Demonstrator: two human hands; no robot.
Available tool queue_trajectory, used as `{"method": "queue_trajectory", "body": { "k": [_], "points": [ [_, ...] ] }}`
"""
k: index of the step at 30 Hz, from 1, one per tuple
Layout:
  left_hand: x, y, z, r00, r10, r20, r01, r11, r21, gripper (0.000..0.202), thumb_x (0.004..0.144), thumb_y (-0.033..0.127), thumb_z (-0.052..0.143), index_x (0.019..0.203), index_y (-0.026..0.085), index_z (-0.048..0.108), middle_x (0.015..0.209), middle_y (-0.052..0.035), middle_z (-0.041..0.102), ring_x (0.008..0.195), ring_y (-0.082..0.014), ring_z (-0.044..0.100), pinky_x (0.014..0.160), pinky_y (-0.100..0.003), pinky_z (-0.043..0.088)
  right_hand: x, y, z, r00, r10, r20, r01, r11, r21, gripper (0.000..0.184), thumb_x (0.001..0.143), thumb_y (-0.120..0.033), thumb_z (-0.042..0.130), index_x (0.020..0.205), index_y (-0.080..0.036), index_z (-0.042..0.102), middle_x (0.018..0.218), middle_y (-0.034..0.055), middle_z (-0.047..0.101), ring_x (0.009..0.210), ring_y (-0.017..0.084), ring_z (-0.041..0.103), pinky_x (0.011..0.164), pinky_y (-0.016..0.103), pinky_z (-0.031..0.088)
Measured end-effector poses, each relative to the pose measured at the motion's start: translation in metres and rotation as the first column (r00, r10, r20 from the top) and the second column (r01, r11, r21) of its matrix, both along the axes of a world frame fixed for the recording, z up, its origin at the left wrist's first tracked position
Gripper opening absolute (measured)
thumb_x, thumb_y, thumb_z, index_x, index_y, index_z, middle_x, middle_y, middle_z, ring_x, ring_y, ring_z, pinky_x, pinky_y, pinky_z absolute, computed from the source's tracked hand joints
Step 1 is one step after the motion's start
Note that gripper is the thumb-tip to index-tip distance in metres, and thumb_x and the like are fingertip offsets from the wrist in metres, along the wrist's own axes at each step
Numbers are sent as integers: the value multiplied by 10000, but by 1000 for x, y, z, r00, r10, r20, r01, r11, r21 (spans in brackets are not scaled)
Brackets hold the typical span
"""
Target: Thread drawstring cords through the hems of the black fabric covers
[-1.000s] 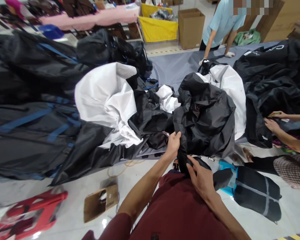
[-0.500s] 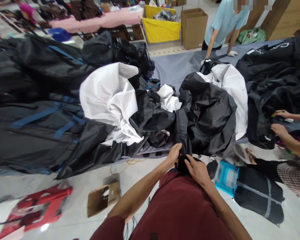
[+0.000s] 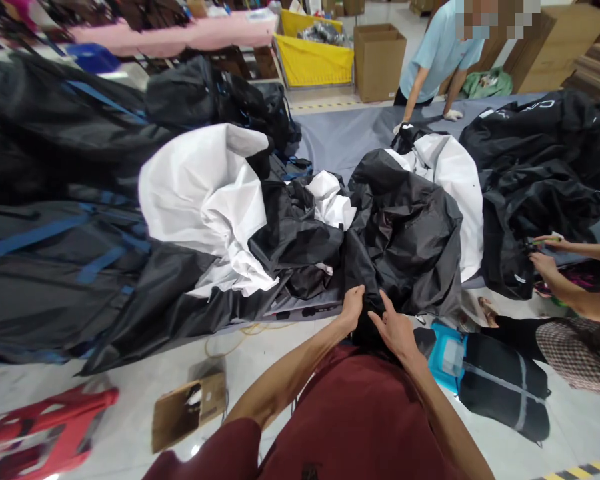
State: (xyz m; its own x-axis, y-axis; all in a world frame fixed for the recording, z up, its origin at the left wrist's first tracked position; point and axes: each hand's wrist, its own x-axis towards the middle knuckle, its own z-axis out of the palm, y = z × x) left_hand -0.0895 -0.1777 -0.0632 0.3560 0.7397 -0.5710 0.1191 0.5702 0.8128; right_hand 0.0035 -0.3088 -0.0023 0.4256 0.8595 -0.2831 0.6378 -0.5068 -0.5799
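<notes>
A crumpled bundle of black fabric (image 3: pixel 405 233) with white lining (image 3: pixel 460 180) lies on the table's near edge in front of me. My left hand (image 3: pixel 353 307) is closed on the lower edge of this black fabric. My right hand (image 3: pixel 393 330) grips the same fabric just to the right, with the forefinger raised. Both hands sit close together over my dark red shirt. Left of the bundle lies more black and white fabric (image 3: pixel 205 200).
Black bags with blue straps (image 3: pixel 55 233) pile on the left. A black packed roll and a blue pouch (image 3: pixel 447 357) lie on the floor at right. Another person's hands (image 3: pixel 545 257) work at the right; a person in light blue (image 3: pixel 435 60) leans on the grey sheet (image 3: pixel 345 137). A red stool (image 3: pixel 45 433) and cardboard (image 3: pixel 187 410) lie on the floor.
My hands have drawn the black fabric's edge lower and closer to my body. My right hand has shifted up next to the left one.
</notes>
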Motion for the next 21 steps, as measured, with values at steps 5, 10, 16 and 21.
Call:
{"method": "queue_trajectory", "body": {
  "k": [5, 10, 16, 21],
  "points": [
    [-8, 33, 0, 993, -76, 93, 91, 981, -170, 432, 853, 554, 840, 796, 163, 666, 750, -47, 658, 686, -187, 626, 662, -301, 506, 7, -5, -6, 986, 60, -155, -51, 997, 66, 458, 1116, -487, 462, 1445, -283, 706, 1157, 78, 838, 1084, 283, 798, 901, 340, 560],
    [7, 66, -13, 988, 107, 110, -84, 978, -192, 423, 944, 570, 759, 820, 187, 628, 731, -20, 632, 618, -135, 569, 651, -262, 501, 10, -10, -4, 964, 89, -249, -53, 988, 146, 480, 1113, -524, 447, 1409, -285, 740, 1243, 55, 822, 1145, 269, 784, 978, 352, 580],
    [34, 52, -29, 965, 257, 60, -251, 964, -85, 339, 927, 472, 766, 798, 188, 635, 729, 9, 596, 689, -156, 554, 736, -289, 479, 10, 0, -8, 964, 30, -265, 15, 986, 164, 488, 1097, -557, 462, 1357, -276, 765, 1265, 55, 815, 1163, 262, 777, 952, 338, 590],
    [42, 51, -30, 936, 351, -18, -350, 935, 63, 139, 931, 316, 711, 884, 191, 675, 844, 2, 623, 855, -173, 573, 891, -300, 459, 4, 12, -11, 977, -117, -178, 141, 982, 129, 542, 1054, -643, 529, 1375, -239, 695, 859, 26, 805, 824, 249, 782, 786, 322, 538]
  ]
}}
